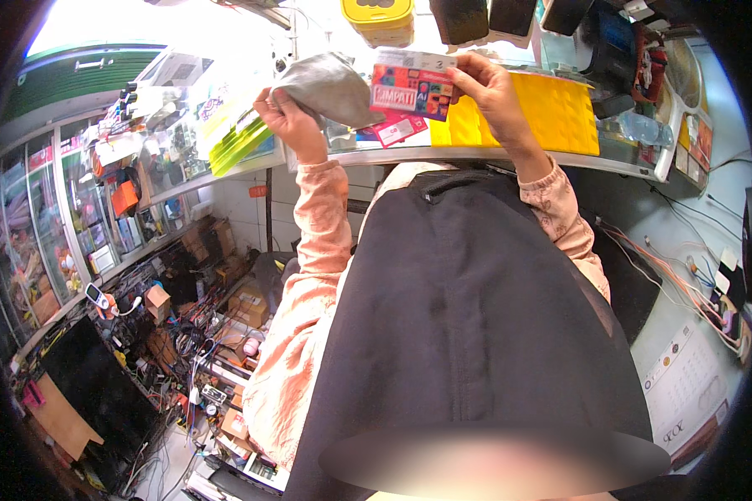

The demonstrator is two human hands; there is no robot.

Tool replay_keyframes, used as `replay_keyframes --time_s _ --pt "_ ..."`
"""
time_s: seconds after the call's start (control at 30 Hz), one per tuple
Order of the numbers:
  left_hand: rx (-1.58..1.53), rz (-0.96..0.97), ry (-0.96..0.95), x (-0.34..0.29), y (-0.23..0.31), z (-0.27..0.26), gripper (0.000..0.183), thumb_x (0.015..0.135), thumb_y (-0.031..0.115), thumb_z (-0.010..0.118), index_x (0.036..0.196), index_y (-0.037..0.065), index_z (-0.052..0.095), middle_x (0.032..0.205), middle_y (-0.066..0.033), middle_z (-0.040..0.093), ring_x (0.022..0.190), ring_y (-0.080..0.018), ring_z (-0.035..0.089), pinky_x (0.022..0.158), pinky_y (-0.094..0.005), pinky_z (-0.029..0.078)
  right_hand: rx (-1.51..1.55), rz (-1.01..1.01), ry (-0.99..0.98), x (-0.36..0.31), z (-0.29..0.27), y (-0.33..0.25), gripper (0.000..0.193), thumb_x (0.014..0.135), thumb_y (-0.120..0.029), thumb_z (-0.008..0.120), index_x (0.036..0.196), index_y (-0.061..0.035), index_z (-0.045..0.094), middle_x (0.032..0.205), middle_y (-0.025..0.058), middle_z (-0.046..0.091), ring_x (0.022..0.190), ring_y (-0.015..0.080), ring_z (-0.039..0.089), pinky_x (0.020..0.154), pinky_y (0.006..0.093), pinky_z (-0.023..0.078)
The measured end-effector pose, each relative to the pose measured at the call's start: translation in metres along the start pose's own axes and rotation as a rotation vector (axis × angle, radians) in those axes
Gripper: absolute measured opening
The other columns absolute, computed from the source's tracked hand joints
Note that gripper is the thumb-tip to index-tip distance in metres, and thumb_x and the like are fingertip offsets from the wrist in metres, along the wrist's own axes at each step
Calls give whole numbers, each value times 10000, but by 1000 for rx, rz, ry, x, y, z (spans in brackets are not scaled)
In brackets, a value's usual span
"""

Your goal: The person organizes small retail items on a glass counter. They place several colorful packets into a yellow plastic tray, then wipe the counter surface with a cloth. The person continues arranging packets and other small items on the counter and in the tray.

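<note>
My left hand (291, 121) is closed on a grey cloth (330, 88), which bunches up and hangs toward the right over the counter. In my right hand (486, 88) is a colourful printed card (412, 83), pinched at its right edge between thumb and fingers. The card's left edge comes close to the cloth; whether the two touch I cannot tell. Just below the card, a pink and white card (399, 130) rests on the counter. A ridged yellow sheet (551, 115) lies beneath my right wrist.
A yellow tub (378, 20) stands at the counter's far side. Lime-green strips (238, 146) lie to the left, and a clear bottle (643, 129) to the right. Glass display cabinets (54, 217) line the left. Boxes and tangled cables (184, 342) cover the floor below.
</note>
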State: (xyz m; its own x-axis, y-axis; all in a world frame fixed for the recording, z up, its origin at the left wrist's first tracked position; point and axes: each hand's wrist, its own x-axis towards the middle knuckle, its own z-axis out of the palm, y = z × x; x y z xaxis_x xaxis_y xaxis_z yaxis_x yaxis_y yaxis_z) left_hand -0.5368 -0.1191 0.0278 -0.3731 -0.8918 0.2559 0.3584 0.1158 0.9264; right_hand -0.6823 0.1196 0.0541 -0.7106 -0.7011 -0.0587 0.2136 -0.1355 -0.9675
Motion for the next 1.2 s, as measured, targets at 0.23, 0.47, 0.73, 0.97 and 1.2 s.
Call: replay_keyframes --time_s 0.23,0.47,0.73,0.97,1.2 --pt "10 7 46 0 15 3 159 1023 169 476 1116 44 442 963 -45 543 899 -92 490 824 -243 408 75 -2 68 -27 -42 -10 361 890 -45 614 1250 -25 594 1099 81 646 915 104 611 785 240 510" --pt "128 -107 51 -8 -1 -12 164 1016 173 496 1094 33 466 966 -39 545 887 -96 489 810 -236 408 -215 -116 17 -46 -71 -37 355 891 11 533 1237 -4 613 1248 87 604 959 126 629 868 241 497" --pt "118 -154 85 -18 -10 -21 166 1007 191 522 1073 45 479 944 -20 539 852 -85 493 747 -240 427 -1112 -480 291 -39 -56 -47 233 797 18 680 968 -132 731 914 40 623 820 168 599 716 289 452" --pt "115 -168 75 -17 -8 -22 158 1006 197 526 1060 56 480 944 -15 539 849 -78 495 736 -242 442 -1761 -862 33 -29 -19 -6 176 787 -186 638 949 -141 686 918 -25 599 916 155 556 824 351 369" --pt "85 -171 79 -23 -5 -23 163 1007 209 525 1050 59 477 947 -20 545 849 -80 498 757 -244 442 -1792 -766 44 -34 -13 30 228 787 -160 659 1010 -172 709 902 -34 585 883 132 536 846 353 325"
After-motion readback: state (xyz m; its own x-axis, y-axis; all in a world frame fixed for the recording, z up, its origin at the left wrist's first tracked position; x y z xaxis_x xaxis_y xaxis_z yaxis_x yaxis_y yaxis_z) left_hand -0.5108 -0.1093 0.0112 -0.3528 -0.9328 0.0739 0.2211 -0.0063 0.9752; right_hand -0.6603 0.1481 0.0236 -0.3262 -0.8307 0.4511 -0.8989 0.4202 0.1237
